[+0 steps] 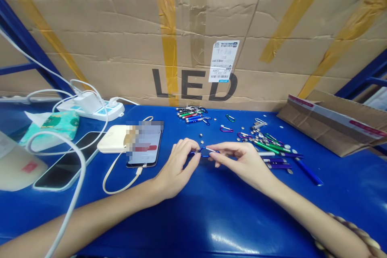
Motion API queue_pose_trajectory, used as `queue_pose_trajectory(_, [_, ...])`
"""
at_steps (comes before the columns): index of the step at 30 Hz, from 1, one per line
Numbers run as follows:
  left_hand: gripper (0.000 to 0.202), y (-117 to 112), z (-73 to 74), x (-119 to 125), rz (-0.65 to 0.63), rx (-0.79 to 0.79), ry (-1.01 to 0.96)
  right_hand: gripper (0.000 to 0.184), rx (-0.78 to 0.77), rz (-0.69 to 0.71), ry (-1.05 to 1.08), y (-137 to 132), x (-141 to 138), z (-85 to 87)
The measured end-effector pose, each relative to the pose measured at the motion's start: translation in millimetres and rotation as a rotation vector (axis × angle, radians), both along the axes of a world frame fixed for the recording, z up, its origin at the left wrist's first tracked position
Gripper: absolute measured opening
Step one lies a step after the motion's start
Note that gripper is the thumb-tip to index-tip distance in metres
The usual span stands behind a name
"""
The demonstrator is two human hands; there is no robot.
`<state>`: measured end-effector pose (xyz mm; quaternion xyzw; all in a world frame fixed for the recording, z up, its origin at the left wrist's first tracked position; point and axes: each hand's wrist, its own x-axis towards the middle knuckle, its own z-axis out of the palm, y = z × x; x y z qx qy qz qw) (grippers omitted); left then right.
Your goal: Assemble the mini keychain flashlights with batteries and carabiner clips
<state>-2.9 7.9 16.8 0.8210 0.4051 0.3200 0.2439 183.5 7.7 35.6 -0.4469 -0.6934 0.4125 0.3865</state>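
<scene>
A small blue carabiner (205,154) spans the gap between my hands, low over the blue table. My left hand (178,163) is closed, thumb and fingers pinching its left end, where a little metal and a dark blue part show; the rest is hidden by the fingers. At the other end, my right hand (242,159) pinches the carabiner by its pale straight side between thumb and forefinger. Just beyond the fingertips lie small round silver pieces (201,135). To the right of my right hand are green tubes (267,146), purple tubes (276,161) and a longer blue tube (308,172).
Finished-looking small flashlights (192,115) with carabiners are piled at the back. Loose carabiners (226,129) lie nearby. A phone (148,145) with a cable and power bank (111,139), another phone (71,161) and a power strip (113,109) occupy the left. A cardboard box (329,123) stands right.
</scene>
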Motion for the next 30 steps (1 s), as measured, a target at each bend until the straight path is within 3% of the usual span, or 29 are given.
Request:
queue_pose_trajectory(7, [0.023, -1, 1.7, -1, -0.018, 0.016, 0.038, 0.037, -0.064, -0.053, 0.080, 2, 1, 0.9])
queue_pose_trajectory(10, [0.022, 0, -0.2, -1, -0.093, 0.057, 0.077, 0.041, -0.051, -0.088, 0.094, 3, 2, -1.5])
queue_pose_trajectory(15, [0.023, 0, -3.8, -1, -0.206, 0.131, 0.161, 0.037, -0.055, 0.020, 0.029, 3, 0, -7.3])
queue_pose_trajectory(19, [0.028, 2, -4.6, -1, -0.124, 0.109, 0.105, 0.031, -0.090, 0.106, 0.076, 0, -4, -10.6])
queue_pose_trajectory(22, [0.030, 5, -4.2, 0, -0.016, 0.063, 0.008, 0.043, -0.123, 0.117, 0.100, -2, -8, -14.5])
queue_pose_trajectory(25, [0.028, 6, -3.8, 1, -0.006, 0.035, -0.022, 0.050, -0.136, 0.133, 0.107, -4, -11, -19.6])
queue_pose_trajectory(27, [0.025, 5, -3.6, 1, -0.022, 0.031, -0.012, 0.043, -0.062, 0.117, 0.074, -5, -12, -21.5])
queue_pose_trajectory(30, [0.020, 4, -2.9, 1, -0.030, 0.023, -0.007, 0.035, 0.170, 0.076, -0.070, -6, -9, -20.3])
